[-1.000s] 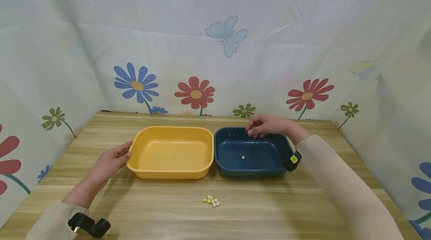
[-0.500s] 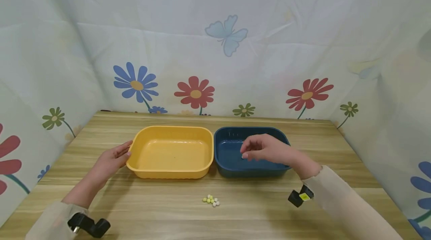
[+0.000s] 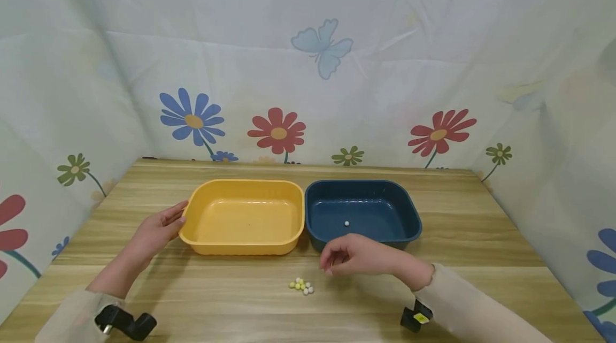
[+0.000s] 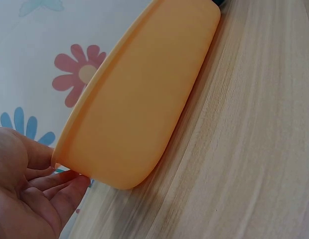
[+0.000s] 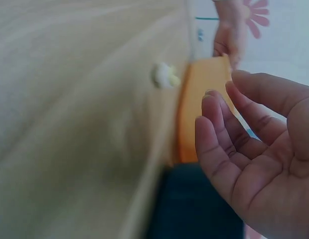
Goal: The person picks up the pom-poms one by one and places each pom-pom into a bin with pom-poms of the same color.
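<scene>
My left hand (image 3: pixel 159 230) holds the left rim of a yellow plastic basin (image 3: pixel 243 249). In the left wrist view its thumb lies at the basin's rim and its fingers (image 4: pixel 70 196) reach under it. My right hand (image 3: pixel 358 257) hovers in front of a blue basin (image 3: pixel 414 222), fingers loosely curved. Its wrist view shows nothing between thumb and fingers (image 5: pixel 209 134). Left of it, a small cluster of yellow-green beads (image 3: pixel 299 285) and white beads (image 3: pixel 308 290) lies on the table. One white bead (image 3: pixel 346 223) sits inside the blue basin.
The two basins stand side by side on a wood-grain table (image 3: pixel 231 305). A floral cloth backdrop (image 3: pixel 231 65) rises behind the table and along both sides. A black wrist camera (image 3: pixel 126 322) is strapped to the left forearm, another (image 3: pixel 415 317) to the right.
My right hand has moved from over the blue basin toward me, down to its near side by the beads. The white bead in the basin has stayed put. My left hand keeps its place.
</scene>
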Demonstrator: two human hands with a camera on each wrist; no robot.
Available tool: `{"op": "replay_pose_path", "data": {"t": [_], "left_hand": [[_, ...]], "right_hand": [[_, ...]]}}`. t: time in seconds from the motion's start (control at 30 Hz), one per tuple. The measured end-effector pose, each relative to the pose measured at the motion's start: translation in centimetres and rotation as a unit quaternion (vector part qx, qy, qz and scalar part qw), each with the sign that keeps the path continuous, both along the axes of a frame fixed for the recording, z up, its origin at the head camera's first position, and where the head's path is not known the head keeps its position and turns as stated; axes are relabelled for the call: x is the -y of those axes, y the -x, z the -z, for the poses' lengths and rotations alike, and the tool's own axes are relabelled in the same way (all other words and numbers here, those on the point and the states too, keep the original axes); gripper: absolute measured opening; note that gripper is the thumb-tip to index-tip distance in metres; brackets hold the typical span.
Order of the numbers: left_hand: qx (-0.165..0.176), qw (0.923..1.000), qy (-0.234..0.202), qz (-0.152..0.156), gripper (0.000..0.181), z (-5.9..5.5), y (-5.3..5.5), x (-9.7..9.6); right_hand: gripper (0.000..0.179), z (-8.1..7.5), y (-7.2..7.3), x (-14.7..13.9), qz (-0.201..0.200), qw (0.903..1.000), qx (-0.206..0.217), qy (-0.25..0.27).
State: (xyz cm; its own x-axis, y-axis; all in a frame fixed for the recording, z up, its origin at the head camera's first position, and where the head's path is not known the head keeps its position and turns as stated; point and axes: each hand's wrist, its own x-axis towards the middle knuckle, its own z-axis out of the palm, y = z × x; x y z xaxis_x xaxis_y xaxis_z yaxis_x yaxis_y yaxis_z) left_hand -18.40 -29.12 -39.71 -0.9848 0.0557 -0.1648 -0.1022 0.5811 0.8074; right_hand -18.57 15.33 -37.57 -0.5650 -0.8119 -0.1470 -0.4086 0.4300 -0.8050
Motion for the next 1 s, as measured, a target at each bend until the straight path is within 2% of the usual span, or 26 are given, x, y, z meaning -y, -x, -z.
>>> {"op": "replay_pose_path", "data": {"t": [0.17, 0.43, 0.7, 1.0], "left_hand": [[-0.002, 1.0000, -0.003, 0.000, 0.058, 0.1, 0.0, 0.2], [0.000, 1.0000, -0.006, 0.000, 0.059, 0.3, 0.1, 0.3], [-0.004, 1.0000, -0.001, -0.002, 0.059, 0.4, 0.3, 0.4], [0.000, 1.0000, -0.009, 0.000, 0.058, 0.2, 0.2, 0.2]], "right_hand": [[0.011, 2.0, -0.1, 1.4, -0.038, 0.9990, -0.006, -0.023], [0.009, 3.4, 0.0, 2.8, -0.038, 0.9975, 0.027, -0.053], [0.010, 3.0, 0.0, 3.6, -0.054, 0.9946, -0.026, -0.085], [0.012, 3.6, -0.3, 3.9, -0.051, 0.9909, -0.063, -0.108]]}}
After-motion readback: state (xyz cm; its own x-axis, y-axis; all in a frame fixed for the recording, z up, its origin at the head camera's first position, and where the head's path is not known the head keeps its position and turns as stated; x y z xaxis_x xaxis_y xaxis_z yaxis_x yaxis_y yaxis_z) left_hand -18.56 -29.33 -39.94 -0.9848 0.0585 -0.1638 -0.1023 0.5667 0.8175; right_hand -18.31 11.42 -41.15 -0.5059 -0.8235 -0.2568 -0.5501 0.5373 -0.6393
